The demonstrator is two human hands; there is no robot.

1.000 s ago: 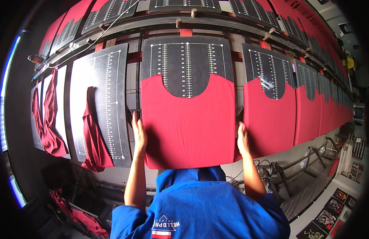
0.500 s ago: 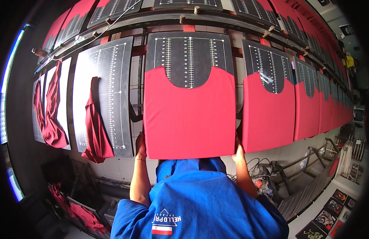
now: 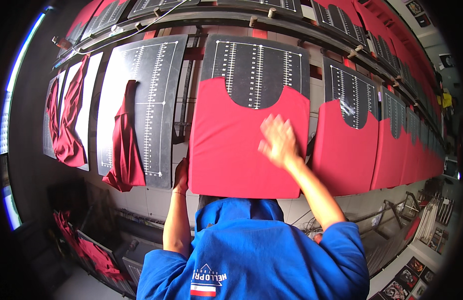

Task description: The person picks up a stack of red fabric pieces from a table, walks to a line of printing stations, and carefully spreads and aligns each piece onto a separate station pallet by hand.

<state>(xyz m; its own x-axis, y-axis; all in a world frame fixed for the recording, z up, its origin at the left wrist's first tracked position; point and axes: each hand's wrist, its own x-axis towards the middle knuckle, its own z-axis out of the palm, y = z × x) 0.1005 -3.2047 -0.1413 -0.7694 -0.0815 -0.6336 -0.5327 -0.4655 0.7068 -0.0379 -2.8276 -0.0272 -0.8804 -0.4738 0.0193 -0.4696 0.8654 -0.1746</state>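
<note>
A red cut fabric panel [image 3: 246, 155] with a scooped neckline lies smooth over the lower part of a black board [image 3: 259, 65] marked with white rulers. My right hand [image 3: 280, 142] is over the panel's right half, fingers spread and slightly blurred by motion. At the board's lower left edge, my left hand [image 3: 182, 175] is in shadow against the fabric's side; its fingers are mostly hidden. To the left, a crumpled dark red cloth [image 3: 124, 150] lies on another ruled board [image 3: 159, 135].
Rightward runs a row of similar boards with red panels [image 3: 344, 155] laid on them. More crumpled red cloths [image 3: 71, 125] lie on boards at the far left. Behind the boards runs a dark rail [image 3: 311, 32] with short pegs and a white cable [image 3: 146, 22].
My right hand has left the board's right edge and moved up and inward over the red panel, its fingers now spread. My left hand stays at the left edge. The view has shifted slightly.
</note>
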